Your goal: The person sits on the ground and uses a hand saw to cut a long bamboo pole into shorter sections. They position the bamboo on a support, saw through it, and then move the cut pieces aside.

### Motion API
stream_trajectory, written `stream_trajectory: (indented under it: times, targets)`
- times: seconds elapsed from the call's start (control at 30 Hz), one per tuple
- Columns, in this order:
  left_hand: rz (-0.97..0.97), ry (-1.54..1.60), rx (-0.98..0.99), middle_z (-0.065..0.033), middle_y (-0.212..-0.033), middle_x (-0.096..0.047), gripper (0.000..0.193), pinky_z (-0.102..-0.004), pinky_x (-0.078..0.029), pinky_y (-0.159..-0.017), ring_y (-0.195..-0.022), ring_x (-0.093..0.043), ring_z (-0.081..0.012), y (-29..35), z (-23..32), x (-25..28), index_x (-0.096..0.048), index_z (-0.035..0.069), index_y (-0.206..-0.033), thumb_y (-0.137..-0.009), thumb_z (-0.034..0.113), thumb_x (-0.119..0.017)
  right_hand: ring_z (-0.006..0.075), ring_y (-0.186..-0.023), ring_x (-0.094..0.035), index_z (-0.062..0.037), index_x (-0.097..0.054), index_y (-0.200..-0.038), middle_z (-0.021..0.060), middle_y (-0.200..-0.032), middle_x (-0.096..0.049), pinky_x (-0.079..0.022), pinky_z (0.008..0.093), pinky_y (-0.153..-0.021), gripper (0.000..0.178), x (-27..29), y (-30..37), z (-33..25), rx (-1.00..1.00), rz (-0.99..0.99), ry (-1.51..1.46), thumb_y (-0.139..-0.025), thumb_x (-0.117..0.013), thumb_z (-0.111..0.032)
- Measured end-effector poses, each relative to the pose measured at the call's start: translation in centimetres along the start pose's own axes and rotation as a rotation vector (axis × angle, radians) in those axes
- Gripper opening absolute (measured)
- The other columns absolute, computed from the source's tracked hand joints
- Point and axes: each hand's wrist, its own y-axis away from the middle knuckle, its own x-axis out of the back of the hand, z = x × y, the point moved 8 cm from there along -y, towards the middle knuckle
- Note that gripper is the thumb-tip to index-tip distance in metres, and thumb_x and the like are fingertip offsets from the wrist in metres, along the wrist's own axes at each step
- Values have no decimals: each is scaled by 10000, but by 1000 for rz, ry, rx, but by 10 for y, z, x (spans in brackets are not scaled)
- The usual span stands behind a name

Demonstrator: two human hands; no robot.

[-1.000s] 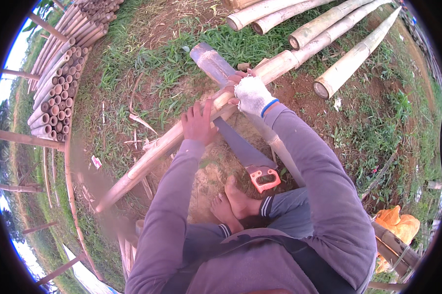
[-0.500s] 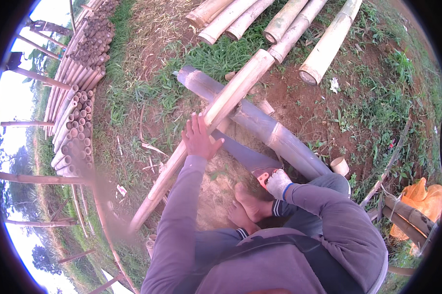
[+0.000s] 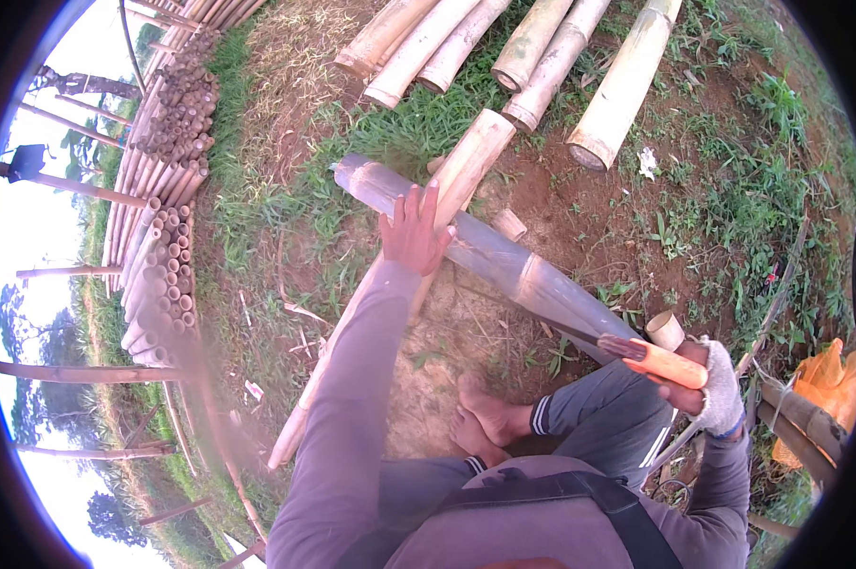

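A light-coloured bamboo pole (image 3: 475, 156) slants across a thicker grey bamboo log (image 3: 561, 289) on the ground. My left hand (image 3: 416, 235) lies on top of the pole near the crossing, its fingers stretched out and its thumb apart. To the right, over my bent knee, my gloved right hand (image 3: 698, 379) is wrapped round the orange handle of a handsaw (image 3: 665, 362). The saw's blade is turned nearly edge-on and points left toward the log, apart from the light pole.
Several thick bamboo poles (image 3: 627, 85) lie at the far side. A short bamboo ring (image 3: 665, 330) sits beside the log's near end. Stacked cut bamboo (image 3: 167, 275) lines the left. An orange net bag (image 3: 831, 384) lies at the right. My bare feet (image 3: 489, 412) are below the log.
My right hand has swung right with the handsaw, away from the light pole, and its blade has turned edge-on. My left hand remains on the pole, its fingers closer together; the whole view has shifted slightly.
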Motion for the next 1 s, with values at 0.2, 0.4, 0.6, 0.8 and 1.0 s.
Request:
stream_trajectory:
  times: [0.2,0.4,0.6,0.8,1.0]
  targets:
    - [-29,74,-16,-211,-1667,-398,1148,-688,-463,-1125,-1497,-460,-467,-40,23,17,-88,286,-1766,-912,424,-842,205,-865,-706,5,-729,-1075,84,-934,-709,-548,360,-769,356,71,7,30,122,304,-127,-922,-829,-301]
    - [-122,111,59,-266,-1477,-527,1243,-602,-579,-1010,-1263,-646,-508,-45,25,14,-42,342,-1766,-866,348,-900,223,-775,-688,36,-752,-1090,115,-898,-670,-504,343,-677,217,7,-107,4,332,539,66,-883,-734,-28]
    - [-78,110,25,-256,-1371,-563,1245,-596,-598,-960,-1167,-683,-513,-46,24,13,-58,340,-1768,-853,332,-902,234,-683,-683,30,-774,-1050,131,-814,-671,-492,375,-627,182,-19,-169,18,366,457,105,-883,-721,-22]
    - [-63,148,15,-249,-1350,-564,1221,-580,-591,-984,-1200,-668,-500,-45,21,12,-103,334,-1764,-841,312,-903,234,-708,-709,29,-770,-997,127,-800,-692,-505,376,-637,155,-10,-176,37,312,411,72,-875,-707,-44]
    - [-19,171,-11,-251,-1396,-556,1203,-564,-578,-1023,-1219,-656,-494,-45,21,12,-135,342,-1760,-835,299,-903,198,-672,-679,19,-754,-921,103,-768,-693,-499,374,-617,128,-8,-210,29,291,364,146,-896,-754,-106]
